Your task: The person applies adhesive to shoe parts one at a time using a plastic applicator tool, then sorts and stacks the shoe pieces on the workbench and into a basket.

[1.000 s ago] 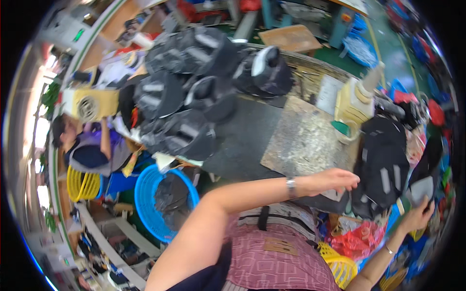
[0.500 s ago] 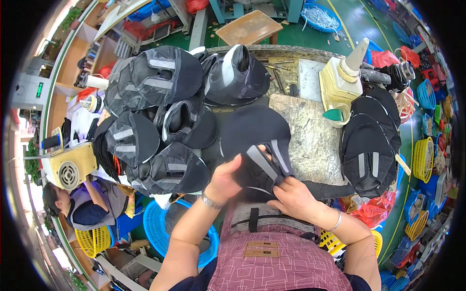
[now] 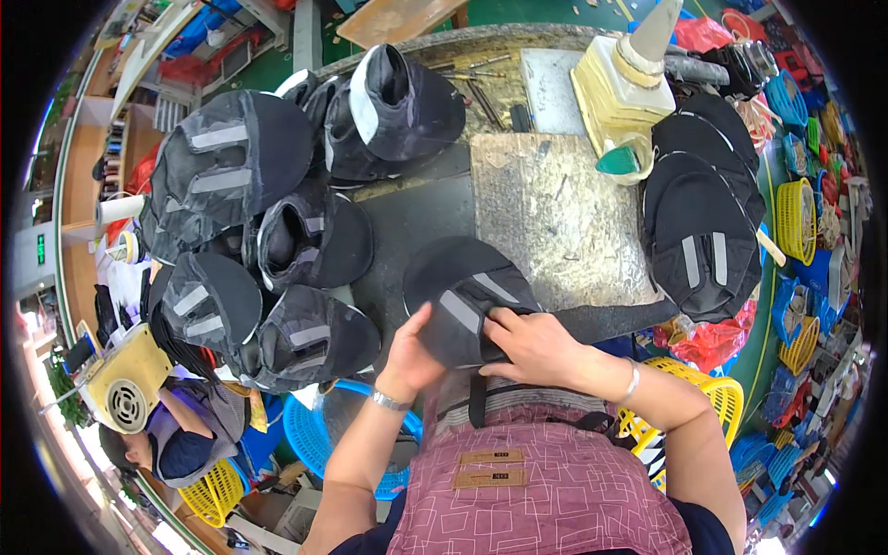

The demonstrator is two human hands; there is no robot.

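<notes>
Workbench (image 3: pixel 416 213) crowded with black shoe uppers (image 3: pixel 231 157); green floor (image 3: pixel 518 11) beyond.

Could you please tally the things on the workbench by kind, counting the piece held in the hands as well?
Black shoe uppers with grey strips, piled at left: about 7
Black upper held in the left hand and right hand: 1
Black uppers stacked at right: about 3
Cream glue bottle: 1
Worn cutting board: 1
Total: about 13
</notes>
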